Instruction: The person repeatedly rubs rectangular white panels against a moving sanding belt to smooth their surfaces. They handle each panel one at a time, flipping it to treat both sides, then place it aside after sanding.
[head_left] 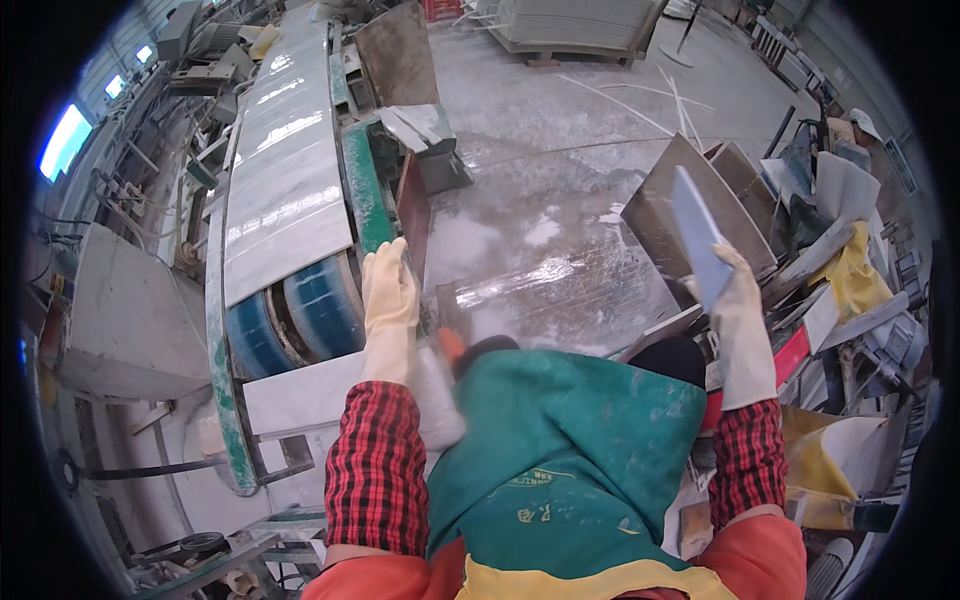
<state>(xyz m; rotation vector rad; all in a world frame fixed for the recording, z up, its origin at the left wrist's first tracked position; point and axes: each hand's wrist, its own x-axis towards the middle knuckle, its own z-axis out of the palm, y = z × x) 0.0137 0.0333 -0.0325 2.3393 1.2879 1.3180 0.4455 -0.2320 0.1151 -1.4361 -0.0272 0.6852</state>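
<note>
Right hand (738, 300) pinches a pale blue tile (697, 238) by its lower end, long axis upright, beside stacked slabs (680, 190). Left hand (390, 292), fingers flat, rests at the conveyor's (285, 190) near end.

We see a long conveyor (285, 170) running away from us on the left, its belt (280, 215) pale and glossy, turning over blue rollers (300, 320) at the near end; a green frame (362, 190) edges its right side; a white slab (300, 395) lies flat just below the rollers, in front of us; right of the conveyor the concrete floor (540, 230) is wet and streaked with pale slurry; on it far off stands a pallet (570, 30) stacked with pale slabs; at the right, grey tiles (690, 200) lean upright against a cluttered rack (840, 290).
</note>
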